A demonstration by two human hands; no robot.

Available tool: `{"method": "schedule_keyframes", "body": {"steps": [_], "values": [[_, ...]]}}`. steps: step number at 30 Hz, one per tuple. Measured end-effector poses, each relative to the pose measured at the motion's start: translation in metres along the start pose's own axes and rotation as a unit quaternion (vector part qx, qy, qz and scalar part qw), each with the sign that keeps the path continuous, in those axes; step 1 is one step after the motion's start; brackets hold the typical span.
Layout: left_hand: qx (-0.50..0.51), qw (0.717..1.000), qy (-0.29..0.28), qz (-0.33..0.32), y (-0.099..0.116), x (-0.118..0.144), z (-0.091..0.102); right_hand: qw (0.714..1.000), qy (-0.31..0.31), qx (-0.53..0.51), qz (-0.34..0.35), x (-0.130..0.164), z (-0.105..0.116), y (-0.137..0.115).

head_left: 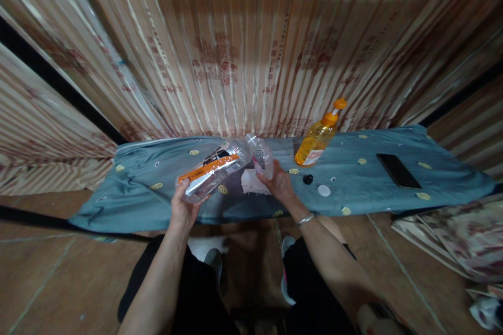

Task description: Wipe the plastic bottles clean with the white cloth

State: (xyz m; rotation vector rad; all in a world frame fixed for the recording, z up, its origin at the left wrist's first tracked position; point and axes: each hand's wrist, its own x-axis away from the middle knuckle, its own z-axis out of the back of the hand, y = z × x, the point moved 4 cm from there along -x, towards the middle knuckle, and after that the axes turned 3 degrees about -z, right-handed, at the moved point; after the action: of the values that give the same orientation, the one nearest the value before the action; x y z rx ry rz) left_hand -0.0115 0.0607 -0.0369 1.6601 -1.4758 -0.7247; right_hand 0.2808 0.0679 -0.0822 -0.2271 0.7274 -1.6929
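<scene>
My left hand point(184, 205) is wrapped round the base of a large clear plastic bottle point(212, 170) with an orange and black label. The bottle lies tilted, its neck pointing up and to the right. In my right hand point(278, 182) is a smaller clear plastic bottle point(261, 156), its mouth close to the large bottle's neck; I cannot tell whether the two touch. Beneath them a white cloth or tissue point(253, 182) lies on the blue cover. Right of my right hand are a small black cap point(308, 179) and a round white cap point(324, 190).
A pump bottle of orange-yellow liquid point(315, 142) stands at the back of the narrow table with a blue patterned cover point(133, 188). Farther right lies a dark phone point(398, 171). A pleated curtain point(243, 52) hangs behind, and dark poles point(70, 89) flank the table.
</scene>
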Motion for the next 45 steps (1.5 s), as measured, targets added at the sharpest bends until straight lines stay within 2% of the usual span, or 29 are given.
{"method": "schedule_keyframes", "body": {"steps": [6, 12, 18, 23, 27, 30, 37, 45], "values": [[0.001, 1.0, 0.014, -0.025, 0.006, -0.001, -0.001, 0.999, -0.013, 0.049, -0.008, 0.0, 0.0, -0.001], [-0.007, 0.999, 0.019, -0.032, 0.008, -0.004, 0.007, 0.998, -0.007, 0.056, 0.017, 0.002, -0.004, -0.001], [-0.009, 0.997, -0.008, -0.078, 0.016, -0.006, 0.005, 0.999, -0.006, 0.019, 0.039, 0.005, -0.003, -0.001], [-0.005, 0.997, -0.007, -0.082, 0.017, -0.005, 0.003, 0.997, -0.02, -0.054, 0.054, 0.005, 0.003, -0.001], [-0.004, 0.996, -0.003, -0.085, 0.017, -0.005, 0.004, 0.995, -0.044, -0.089, 0.02, 0.002, 0.004, 0.002], [-0.004, 0.996, -0.007, -0.084, 0.017, -0.006, 0.004, 0.993, -0.062, -0.102, 0.017, 0.0, 0.007, 0.003], [0.003, 0.996, 0.002, -0.087, 0.017, -0.006, 0.004, 0.983, -0.085, -0.143, 0.078, -0.003, 0.014, 0.001], [-0.014, 0.996, 0.003, -0.092, 0.02, -0.003, 0.003, 0.984, -0.084, -0.147, 0.054, -0.002, 0.01, 0.002]]}}
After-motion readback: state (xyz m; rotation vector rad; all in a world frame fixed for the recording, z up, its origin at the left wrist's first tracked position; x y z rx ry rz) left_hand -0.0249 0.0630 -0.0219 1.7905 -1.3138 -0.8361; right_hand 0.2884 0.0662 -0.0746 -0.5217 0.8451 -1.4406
